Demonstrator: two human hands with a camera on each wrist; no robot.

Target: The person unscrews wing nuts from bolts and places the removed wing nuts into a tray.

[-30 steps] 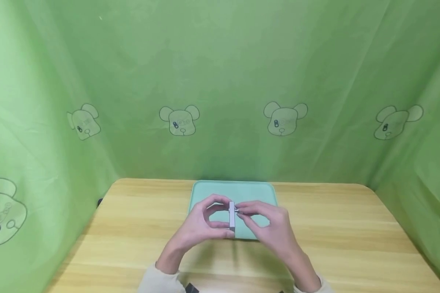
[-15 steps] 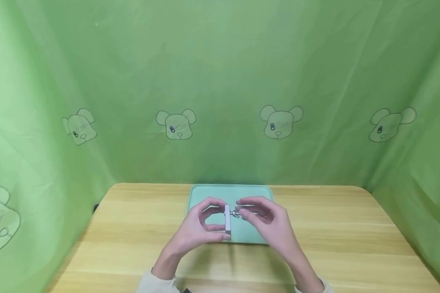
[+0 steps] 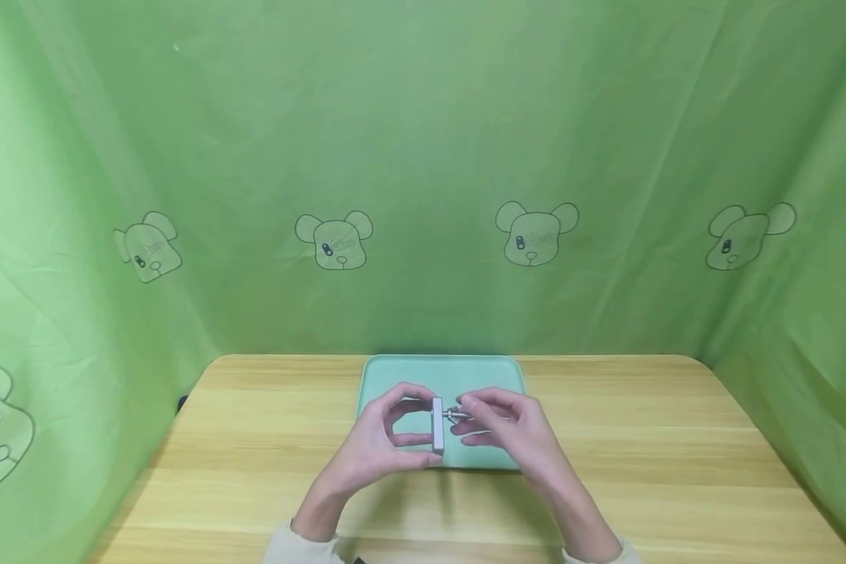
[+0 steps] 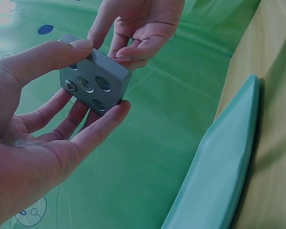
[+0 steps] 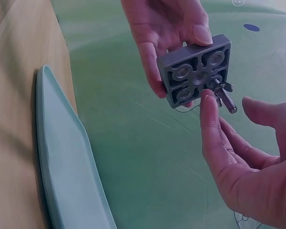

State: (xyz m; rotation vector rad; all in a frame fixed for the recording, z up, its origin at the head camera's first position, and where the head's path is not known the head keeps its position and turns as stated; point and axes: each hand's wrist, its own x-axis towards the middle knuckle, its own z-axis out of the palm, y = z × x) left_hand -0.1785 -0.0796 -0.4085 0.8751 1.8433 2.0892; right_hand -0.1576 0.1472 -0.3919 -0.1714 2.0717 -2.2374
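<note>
Grey, one block [image 5: 198,76] carries one bolt [image 5: 229,102] between two hands [image 3: 375,445] [image 3: 525,427].

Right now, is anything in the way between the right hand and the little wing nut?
Nothing visible. The wing nut sits on the bolt that sticks out of the block toward the right hand, whose fingers are close beside it.
</note>
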